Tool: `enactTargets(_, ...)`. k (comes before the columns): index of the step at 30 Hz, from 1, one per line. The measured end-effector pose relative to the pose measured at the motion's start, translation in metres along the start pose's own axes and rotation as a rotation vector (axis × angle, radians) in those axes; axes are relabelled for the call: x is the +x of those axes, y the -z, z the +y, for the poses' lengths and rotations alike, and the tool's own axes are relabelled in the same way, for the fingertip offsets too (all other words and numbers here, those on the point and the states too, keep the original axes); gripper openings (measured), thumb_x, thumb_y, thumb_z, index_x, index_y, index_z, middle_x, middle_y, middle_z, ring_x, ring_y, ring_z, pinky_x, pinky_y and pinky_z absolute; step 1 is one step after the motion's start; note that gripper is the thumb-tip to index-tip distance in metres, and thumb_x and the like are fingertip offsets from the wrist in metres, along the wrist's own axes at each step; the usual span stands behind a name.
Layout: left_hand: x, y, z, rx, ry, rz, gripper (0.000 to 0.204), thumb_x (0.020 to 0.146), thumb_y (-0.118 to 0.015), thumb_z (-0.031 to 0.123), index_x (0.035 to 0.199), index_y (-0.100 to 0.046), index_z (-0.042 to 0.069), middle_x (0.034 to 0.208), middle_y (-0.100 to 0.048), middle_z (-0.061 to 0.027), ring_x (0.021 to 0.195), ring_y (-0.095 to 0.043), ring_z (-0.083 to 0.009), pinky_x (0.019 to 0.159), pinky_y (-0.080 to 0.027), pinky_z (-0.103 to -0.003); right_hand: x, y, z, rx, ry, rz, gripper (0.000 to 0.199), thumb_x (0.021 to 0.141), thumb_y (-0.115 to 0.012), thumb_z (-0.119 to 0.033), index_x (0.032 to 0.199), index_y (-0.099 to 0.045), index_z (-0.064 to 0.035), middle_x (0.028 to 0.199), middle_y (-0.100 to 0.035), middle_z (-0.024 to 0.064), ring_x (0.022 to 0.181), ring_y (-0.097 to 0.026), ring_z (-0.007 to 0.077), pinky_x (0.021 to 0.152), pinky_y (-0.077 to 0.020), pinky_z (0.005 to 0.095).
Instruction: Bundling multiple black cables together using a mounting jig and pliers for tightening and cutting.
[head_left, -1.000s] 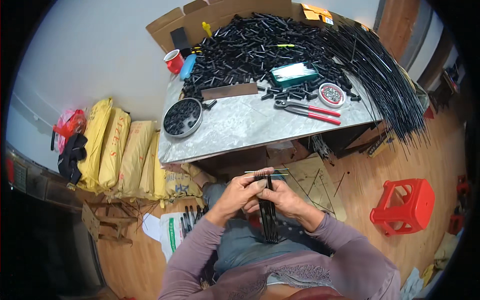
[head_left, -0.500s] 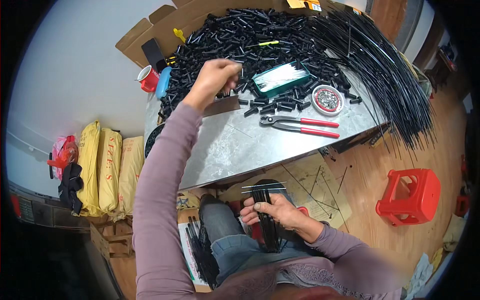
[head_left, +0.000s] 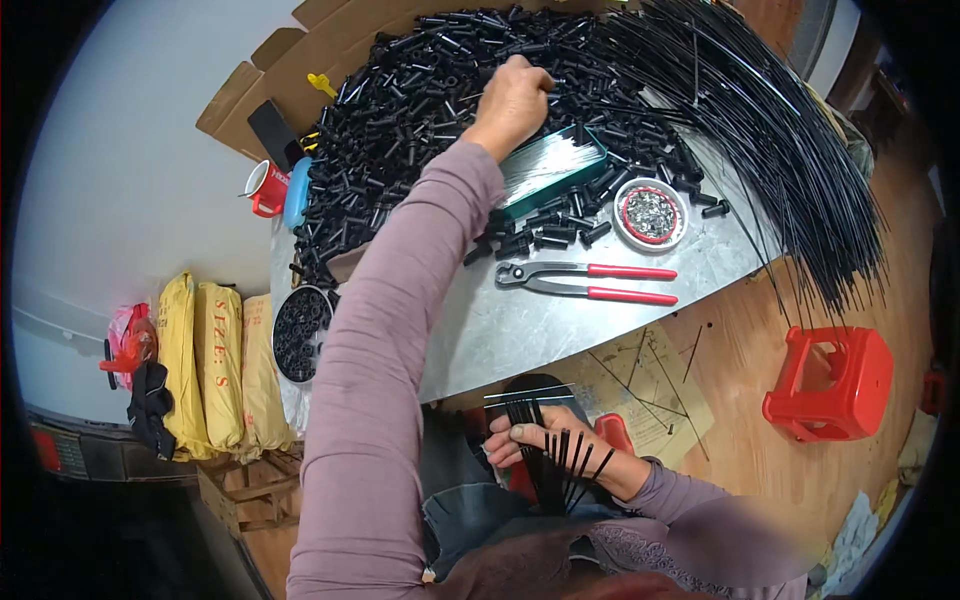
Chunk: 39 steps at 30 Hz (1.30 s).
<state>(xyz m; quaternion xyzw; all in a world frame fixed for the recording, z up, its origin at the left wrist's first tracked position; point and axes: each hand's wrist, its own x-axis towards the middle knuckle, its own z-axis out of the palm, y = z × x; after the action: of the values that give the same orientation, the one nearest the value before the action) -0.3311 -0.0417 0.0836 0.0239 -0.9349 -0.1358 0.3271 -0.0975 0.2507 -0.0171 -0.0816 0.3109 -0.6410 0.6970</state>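
My left hand (head_left: 512,105) reaches over the heap of black plastic bolt-shaped parts (head_left: 420,90) on the table. Its fingers are curled and closed; the yellow-handled thin tool seen there earlier is covered, with only a thin shaft showing left of the hand. Close to my left wrist sits a green box (head_left: 575,172) of thin white sticks. Above my lap my right hand (head_left: 545,440) is closed around a bundle of thin black rods (head_left: 545,475). Several rods fan out to its right. Thin pale wires (head_left: 530,392) lie crosswise at the bundle's top.
On the grey table (head_left: 480,340) lie red-handled pincers (head_left: 632,283) and a white bowl (head_left: 622,232) of small metal pieces. Long black rods (head_left: 790,170) overhang the right edge. At left are a red mug (head_left: 264,190) and a round container (head_left: 276,345). A red stool (head_left: 850,390) stands right.
My left hand has moved right and farther across the heap, over the yellow-handled tool. In my right hand, several black rods now splay out to the right. The view has shifted slightly.
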Motion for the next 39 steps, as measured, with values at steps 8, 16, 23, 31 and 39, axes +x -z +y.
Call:
enactTargets(8, 0.033, -0.023, 0.012, 0.574, 0.07, -0.417, 0.031, 0.083, -0.055, 0.018, 0.111, -0.067, 0.013, 0.116, -0.061, -0.0097, 0.111, -0.055, -0.0302, 0.087, -0.046, -0.047, -0.003, 0.015, -0.006, 0.139, 0.048, -0.089, 0.035, 0.091, -0.06, -0.012, 0.121, -0.051, 0.0058, 0.106, -0.064, 0.0215, 0.096, -0.066, 0.0293, 0.084, -0.0549, 0.0378)
enactTargets(16, 0.03, 0.033, 0.003, 0.623, -0.068, -0.162, 0.025, 0.077, -0.069, 0.033, 0.1, -0.072, 0.023, 0.097, -0.065, -0.0095, 0.094, -0.062, -0.0276, 0.077, -0.05, -0.04, -0.009, 0.017, -0.005, 0.089, 0.056, -0.107, 0.028, 0.096, -0.048, -0.01, 0.118, -0.049, 0.0082, 0.101, -0.064, 0.0208, 0.094, -0.066, 0.0291, 0.085, -0.0543, 0.0397)
enactTargets(23, -0.023, 0.137, -0.028, -1.169, 0.701, 0.001, 0.026, 0.093, -0.059, 0.026, 0.112, -0.051, 0.01, 0.1, -0.062, -0.0123, 0.081, -0.064, -0.0264, 0.066, -0.052, -0.035, -0.014, 0.01, -0.007, 0.008, 0.055, -0.111, 0.027, 0.096, -0.05, -0.011, 0.116, -0.052, 0.0075, 0.101, -0.065, 0.0198, 0.092, -0.066, 0.0271, 0.085, -0.0542, 0.0384)
enactTargets(31, -0.062, 0.114, -0.038, -0.423, 0.753, -0.202, 0.04, 0.088, -0.062, 0.017, 0.125, -0.051, 0.008, 0.088, -0.062, -0.0109, 0.07, -0.059, -0.019, 0.065, -0.05, -0.035, -0.013, 0.001, -0.003, -0.019, 0.074, -0.104, 0.034, 0.094, -0.054, -0.013, 0.118, -0.051, 0.011, 0.099, -0.065, 0.0204, 0.09, -0.067, 0.0288, 0.082, -0.0551, 0.0369)
enactTargets(39, -0.05, 0.077, -0.041, 0.738, 0.169, -0.359, 0.02, 0.079, -0.059, 0.012, 0.094, -0.071, 0.004, 0.101, -0.061, -0.0164, 0.089, -0.066, -0.031, 0.072, -0.055, -0.04, -0.01, -0.009, -0.001, -0.043, 0.06, -0.064, 0.031, 0.093, -0.054, -0.011, 0.116, -0.054, 0.0103, 0.096, -0.066, 0.019, 0.088, -0.068, 0.0265, 0.079, -0.0553, 0.0338)
